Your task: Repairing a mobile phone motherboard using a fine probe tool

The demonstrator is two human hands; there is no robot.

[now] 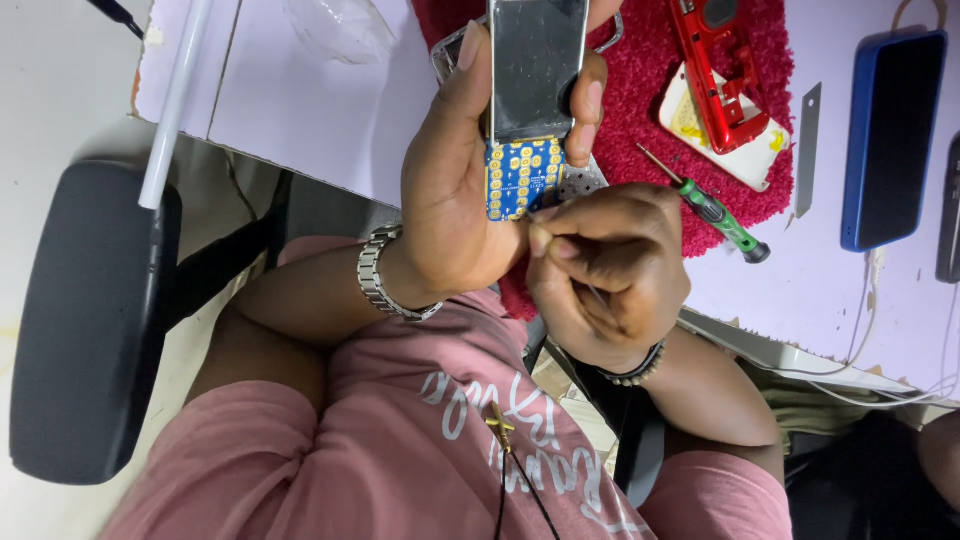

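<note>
Two bare hands work together above the near edge of a pale lilac table (300, 110), seen from the head camera. At far left stands a black chair seat (90, 320) with a white rod (178, 100) leaning over it. Next comes the left hand (455, 190), a metal watch (385, 280) on its wrist, its fingers wrapped firmly around an opened keypad phone (535, 70): the thumb lies along the left edge, the fingertips curl over the right edge, and the dark screen faces up. Below the screen the blue keypad circuit board (522, 178), dotted with gold contacts, is bare. Just right of it the right hand (605, 270), a beaded bracelet at its wrist, is closed in a pinch on a thin tool (540, 228), whose pale tip meets the lower edge of the board; what kind of tool it is cannot be told. Judged from this pose, the work goes best with the phone held still against the palm, the tip kept at the board's edge and off the gold contacts, and pressure kept light. Farther right, on a red mat (640, 120), lie a red phone frame (720, 70) atop a white cover (740, 150), and a green-handled screwdriver (715, 212). A grey blade (808, 150) and a blue-cased phone (892, 135) rest on the table beyond.
</note>
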